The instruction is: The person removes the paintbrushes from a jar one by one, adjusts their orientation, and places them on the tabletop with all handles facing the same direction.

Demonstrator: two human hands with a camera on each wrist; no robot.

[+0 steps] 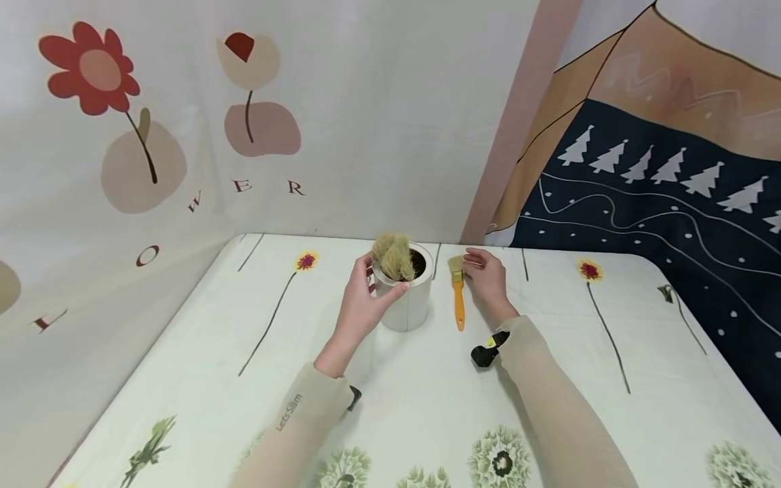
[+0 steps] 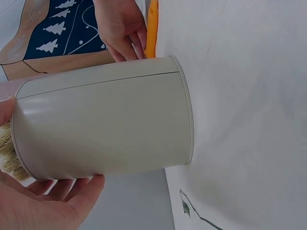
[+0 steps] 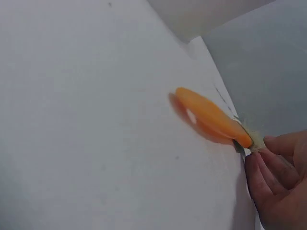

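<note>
A white cylindrical pot (image 1: 405, 306) stands on the table, dark material showing inside its rim. My left hand (image 1: 360, 298) grips the pot near the top, thumb at the front of the rim and fingers round the far left side. Out of its mouth rises a straw-coloured fibrous clump (image 1: 392, 256), partly covering the opening. To the right lies a flat paintbrush (image 1: 459, 298) with an orange handle and pale bristles. At the bristle end, my right hand (image 1: 488, 278) pinches the brush between thumb and fingers, the handle (image 3: 208, 112) pointing away from the hand.
A white cloth (image 1: 274, 407) printed with flowers covers the table. Behind it hang a pale curtain (image 1: 378, 122) with flower prints and a dark panel (image 1: 641, 183) with white trees. Black wrist devices (image 1: 485, 354) sit at the sleeve cuffs.
</note>
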